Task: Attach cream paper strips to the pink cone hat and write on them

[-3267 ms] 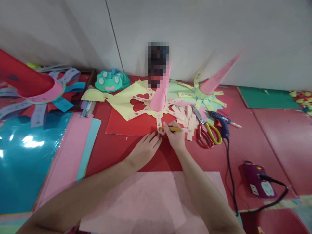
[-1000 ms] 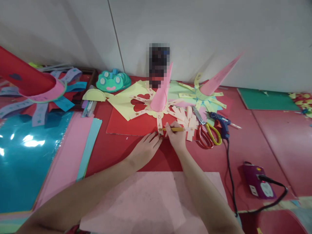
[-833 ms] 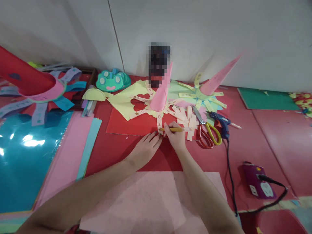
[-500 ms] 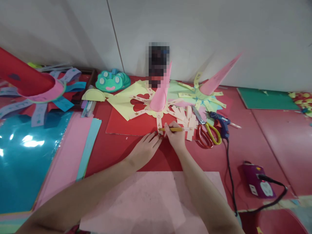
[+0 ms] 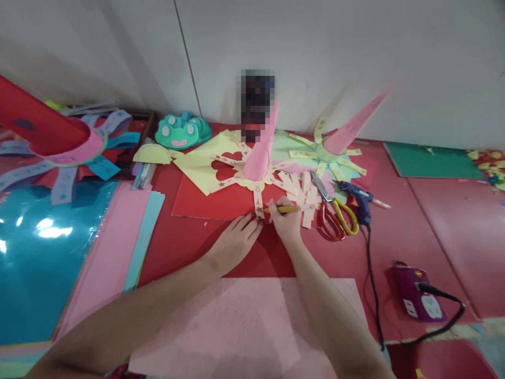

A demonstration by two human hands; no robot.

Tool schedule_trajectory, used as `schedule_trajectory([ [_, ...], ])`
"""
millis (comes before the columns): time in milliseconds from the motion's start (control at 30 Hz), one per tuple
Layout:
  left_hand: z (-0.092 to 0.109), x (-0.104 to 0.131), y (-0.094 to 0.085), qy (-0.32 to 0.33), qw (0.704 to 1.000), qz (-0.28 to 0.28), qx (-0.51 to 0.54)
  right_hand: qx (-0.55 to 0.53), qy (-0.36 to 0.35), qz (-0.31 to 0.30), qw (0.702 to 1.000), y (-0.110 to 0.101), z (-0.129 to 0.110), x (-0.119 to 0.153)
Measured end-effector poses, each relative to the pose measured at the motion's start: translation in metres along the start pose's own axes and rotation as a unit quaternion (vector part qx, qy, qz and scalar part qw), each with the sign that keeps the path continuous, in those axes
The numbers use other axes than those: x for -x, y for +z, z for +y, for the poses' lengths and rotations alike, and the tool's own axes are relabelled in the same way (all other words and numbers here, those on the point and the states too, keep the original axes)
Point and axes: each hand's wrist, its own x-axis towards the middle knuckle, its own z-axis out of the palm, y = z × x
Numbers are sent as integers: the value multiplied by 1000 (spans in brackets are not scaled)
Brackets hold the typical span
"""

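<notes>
My right hand (image 5: 286,222) pinches a yellow-brown marker (image 5: 289,209), its tip at a star drawn near the end of a cream paper strip (image 5: 258,196). Letters, a D among them, are written along that strip. It hangs from the scalloped base of a pink paper cone (image 5: 256,164), which has several other lettered strips spread round it. My left hand (image 5: 235,238) lies flat with fingers stretched out, fingertips by the strip's lower end. Under the cone are red card (image 5: 205,204) and pale yellow paper (image 5: 197,164).
Right of my hands lie loose cream strips (image 5: 307,199), scissors (image 5: 333,210), and a blue glue gun (image 5: 360,200) with its cord running to a purple power box (image 5: 418,295). A second pink cone (image 5: 355,126) stands behind. Leftward are a red cone (image 5: 47,123), green frog cutouts (image 5: 179,131) and coloured sheets (image 5: 106,252).
My right hand and the marker have shifted very slightly to the right, the tip still at the star. My left hand stays in place.
</notes>
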Motion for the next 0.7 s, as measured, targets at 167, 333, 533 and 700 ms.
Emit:
schedule_trajectory([
  [167, 0, 0, -1, 1, 1000, 0, 8, 1, -9, -5, 1000, -1, -4, 0],
  [333, 0, 0, 0, -1, 1000, -1, 5, -9, -5, -11, 1000, -1, -7, 0],
  [533, 0, 0, 1, 2, 1000, 8, -2, -16, -1, -16, 1000, -1, -9, 1],
  [700, 0, 0, 2, 1, 1000, 10, 14, -16, 8, -26, 1000, -1, -10, 1],
])
